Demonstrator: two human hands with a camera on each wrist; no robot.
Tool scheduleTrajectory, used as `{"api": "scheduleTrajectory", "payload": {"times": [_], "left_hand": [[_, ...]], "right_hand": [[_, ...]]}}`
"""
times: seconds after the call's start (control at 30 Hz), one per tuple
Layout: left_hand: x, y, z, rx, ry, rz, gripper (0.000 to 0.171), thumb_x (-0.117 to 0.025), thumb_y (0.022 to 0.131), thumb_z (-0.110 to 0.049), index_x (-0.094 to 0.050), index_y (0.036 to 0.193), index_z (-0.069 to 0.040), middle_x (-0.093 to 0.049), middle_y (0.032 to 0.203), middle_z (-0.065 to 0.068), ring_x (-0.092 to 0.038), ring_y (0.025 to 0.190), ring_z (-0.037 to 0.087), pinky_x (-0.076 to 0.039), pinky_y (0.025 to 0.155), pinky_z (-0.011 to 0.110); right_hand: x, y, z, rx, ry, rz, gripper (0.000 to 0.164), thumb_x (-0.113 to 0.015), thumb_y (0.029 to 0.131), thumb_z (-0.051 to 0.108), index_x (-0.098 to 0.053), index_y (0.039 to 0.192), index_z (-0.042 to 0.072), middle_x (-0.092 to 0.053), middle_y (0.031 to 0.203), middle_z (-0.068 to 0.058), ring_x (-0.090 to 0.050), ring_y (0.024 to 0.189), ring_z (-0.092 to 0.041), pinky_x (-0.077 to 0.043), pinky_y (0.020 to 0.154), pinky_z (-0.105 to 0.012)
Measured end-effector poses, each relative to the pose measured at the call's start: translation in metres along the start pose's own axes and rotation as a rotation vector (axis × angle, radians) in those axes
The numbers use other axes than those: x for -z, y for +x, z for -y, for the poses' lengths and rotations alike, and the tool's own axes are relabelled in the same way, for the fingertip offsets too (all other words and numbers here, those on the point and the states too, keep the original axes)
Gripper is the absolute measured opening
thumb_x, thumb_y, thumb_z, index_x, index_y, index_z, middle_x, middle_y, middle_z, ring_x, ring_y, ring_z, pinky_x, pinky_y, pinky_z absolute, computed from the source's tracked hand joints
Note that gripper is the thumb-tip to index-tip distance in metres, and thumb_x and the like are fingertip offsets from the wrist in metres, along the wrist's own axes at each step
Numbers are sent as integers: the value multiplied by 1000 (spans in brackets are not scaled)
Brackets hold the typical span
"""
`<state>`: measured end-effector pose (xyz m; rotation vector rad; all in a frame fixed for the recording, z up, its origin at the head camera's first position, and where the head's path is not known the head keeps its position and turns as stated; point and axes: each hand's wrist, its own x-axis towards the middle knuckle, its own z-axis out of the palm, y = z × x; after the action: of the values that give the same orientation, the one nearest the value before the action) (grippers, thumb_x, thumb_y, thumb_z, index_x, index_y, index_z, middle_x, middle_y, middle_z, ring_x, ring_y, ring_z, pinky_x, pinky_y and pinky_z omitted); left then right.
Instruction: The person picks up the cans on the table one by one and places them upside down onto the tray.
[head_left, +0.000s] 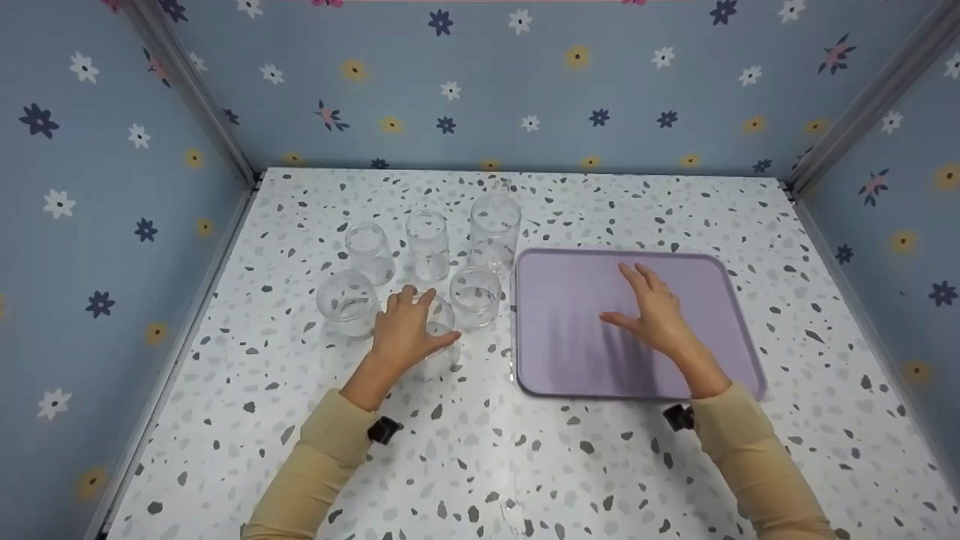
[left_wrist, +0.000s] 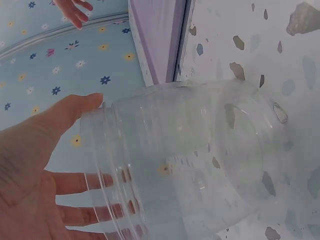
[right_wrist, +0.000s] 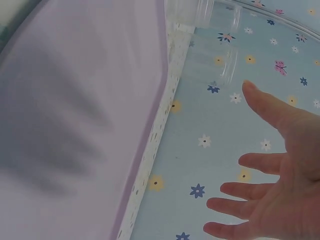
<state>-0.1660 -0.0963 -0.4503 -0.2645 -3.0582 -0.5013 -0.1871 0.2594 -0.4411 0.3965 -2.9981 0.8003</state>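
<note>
My left hand [head_left: 403, 330] reaches over a clear, wide-mouthed plastic jar [head_left: 442, 361] that stands closest to me in a group. In the left wrist view, the thumb lies at the rim of this jar [left_wrist: 190, 150]. The other fingers, fairly straight, show through its wall on the far side. Over the lilac tray [head_left: 562, 322] hovers my right hand [head_left: 661, 319], thumb and fingers spread, holding nothing. The right wrist view shows that hand [right_wrist: 280, 185] above the tray surface [right_wrist: 100, 60], on which its shadow falls.
Around the near jar stand more clear jars: a squat one [head_left: 349, 307] at left, a short one [head_left: 476, 300] at right, and a tall one [head_left: 495, 225] behind by the tray's corner. Two narrower jars [head_left: 370, 255] [head_left: 429, 247] stand at the back. Flowered panels [head_left: 510, 90] enclose the speckled table [head_left: 450, 480].
</note>
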Motion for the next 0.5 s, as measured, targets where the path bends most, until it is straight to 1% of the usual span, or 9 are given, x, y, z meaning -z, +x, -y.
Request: {"api": "scheduleTrajectory", "payload": {"times": [0.1, 0.23, 0.33, 0.5], "left_hand": [[-2, -3, 2, -17, -17, -46, 74, -66, 69, -54, -52, 123, -6, -45, 116, 20, -46, 99, 35, -46, 66, 49], [-6, -7, 4, -38, -28, -105, 74, -65, 69, -56, -53, 122, -6, -47, 114, 19, -47, 93, 34, -47, 62, 47], [-7, -10, 5, -41, -41, -133, 74, -64, 69, -57, -53, 122, -7, -47, 114, 18, -48, 90, 34, -47, 60, 45], [-8, -17, 4, -49, -78, -162, 71, -62, 70, -57, -54, 120, -8, -48, 112, 18, -50, 88, 33, -48, 56, 44]], "right_hand": [[-2, -1, 1, 17, 11, -23, 78, -70, 76, 28, -30, 135, -2, -26, 135, -29, -26, 121, -46, -22, 89, -65], [-5, -1, 1, 51, 34, -66, 73, -71, 76, 24, -34, 132, -4, -31, 131, -30, -31, 119, -43, -27, 91, -60], [-7, -2, 1, 76, 66, -101, 69, -71, 76, 21, -37, 130, -5, -34, 129, -29, -33, 118, -41, -29, 93, -54], [-10, -4, 2, 113, 108, -153, 64, -71, 76, 19, -41, 127, -6, -38, 126, -27, -36, 116, -39, -30, 94, -50]]}}
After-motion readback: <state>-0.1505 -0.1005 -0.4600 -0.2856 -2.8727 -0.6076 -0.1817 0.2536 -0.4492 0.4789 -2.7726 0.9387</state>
